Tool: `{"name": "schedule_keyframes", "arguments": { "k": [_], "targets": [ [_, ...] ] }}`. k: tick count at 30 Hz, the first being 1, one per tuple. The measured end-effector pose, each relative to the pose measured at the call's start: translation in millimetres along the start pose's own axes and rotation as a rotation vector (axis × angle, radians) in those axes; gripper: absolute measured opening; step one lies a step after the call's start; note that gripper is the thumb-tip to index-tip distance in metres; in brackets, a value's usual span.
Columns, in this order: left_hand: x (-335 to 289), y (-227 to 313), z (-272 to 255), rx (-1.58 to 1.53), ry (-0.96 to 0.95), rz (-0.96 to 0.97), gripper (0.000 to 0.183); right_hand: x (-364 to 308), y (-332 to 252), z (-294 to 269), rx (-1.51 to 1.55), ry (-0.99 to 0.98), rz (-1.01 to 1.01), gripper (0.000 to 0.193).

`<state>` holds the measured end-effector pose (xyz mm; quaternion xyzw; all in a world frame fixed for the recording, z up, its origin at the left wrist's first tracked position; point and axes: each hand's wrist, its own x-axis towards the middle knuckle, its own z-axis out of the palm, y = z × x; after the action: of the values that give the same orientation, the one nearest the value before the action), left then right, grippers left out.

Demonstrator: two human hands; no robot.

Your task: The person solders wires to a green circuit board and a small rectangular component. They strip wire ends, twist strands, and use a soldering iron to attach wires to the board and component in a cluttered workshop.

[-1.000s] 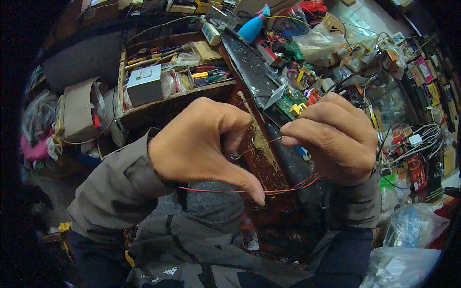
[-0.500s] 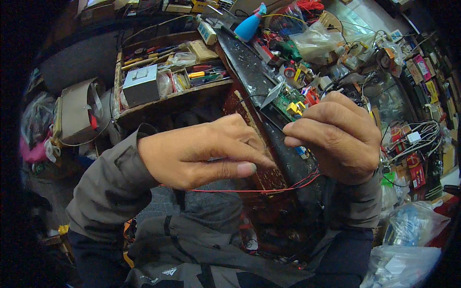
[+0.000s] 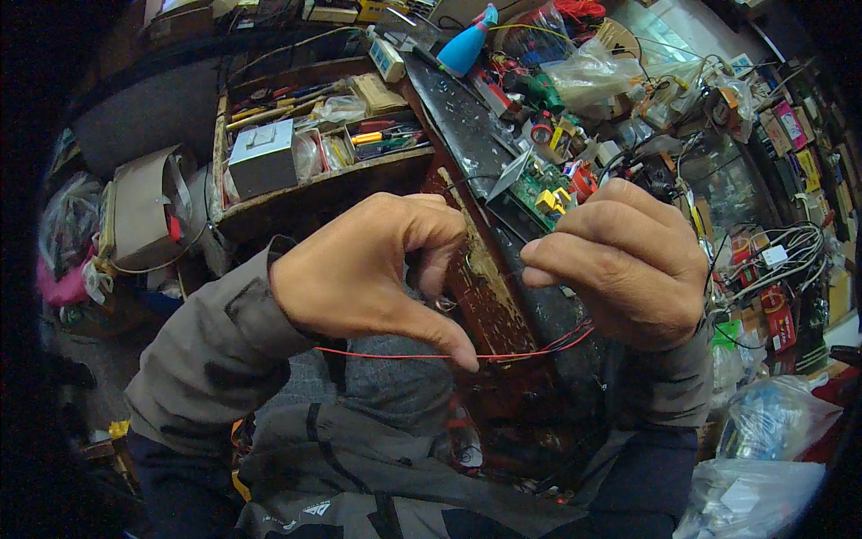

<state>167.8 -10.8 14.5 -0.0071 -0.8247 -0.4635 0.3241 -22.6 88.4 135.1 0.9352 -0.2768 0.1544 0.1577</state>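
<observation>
Your left hand [image 3: 355, 262] has spread wide since a moment ago.
The red wire [image 3: 395, 356] passes by its thumb tip; your right hand [image 3: 628, 262] stays pinched, its contents too hidden to tell.

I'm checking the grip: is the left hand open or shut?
Open: on the left hand, the thumb stands well apart from the curled fingers, leaving a visible gap.
</observation>
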Motion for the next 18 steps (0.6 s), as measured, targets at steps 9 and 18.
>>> {"name": "schedule_keyframes", "arguments": {
  "k": [9,18],
  "targets": [
    [-3,-6,1,-0.21,-0.044,0.187,0.064,1,-1,-1,-0.002,0.003,-0.02,0.023],
    [-1,-10,4,-0.181,-0.209,0.224,0.02,-2,0,-1,0.041,-0.048,-0.02,0.026]
  ]
}}
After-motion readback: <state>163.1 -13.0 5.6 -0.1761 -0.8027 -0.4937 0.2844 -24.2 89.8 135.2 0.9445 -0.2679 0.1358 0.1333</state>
